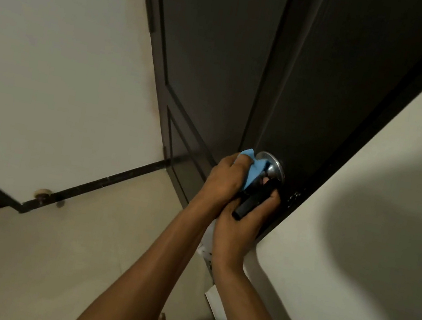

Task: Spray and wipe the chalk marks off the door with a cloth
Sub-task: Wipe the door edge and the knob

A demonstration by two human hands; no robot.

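Gripping a bunched blue cloth (pixel 254 171), the left hand (pixel 224 180) presses it against the silver door knob (pixel 273 166), while the right hand (pixel 242 222), just below and touching the left, has its fingers curled round the black head of a spray bottle (pixel 250 201), whose pale body shows only as a sliver under the wrist. Both hands crowd the same spot at the latch edge of the dark door (pixel 220 63), with the cloth hand slightly the higher and nearer the panel face. From there the door's long axis runs up and away from the hands, and its broad panel spreads to the left toward the hinge (pixel 149 11). No chalk marks can be made out on the dark panel in this dim light, except for faint pale flecks on the frame edge (pixel 294 196) just right of the spraying hand. The next stroke probably depends on where the marks lie: for those flecks, the right hand is nearer but holds the sprayer, so the cloth would have to cross over.
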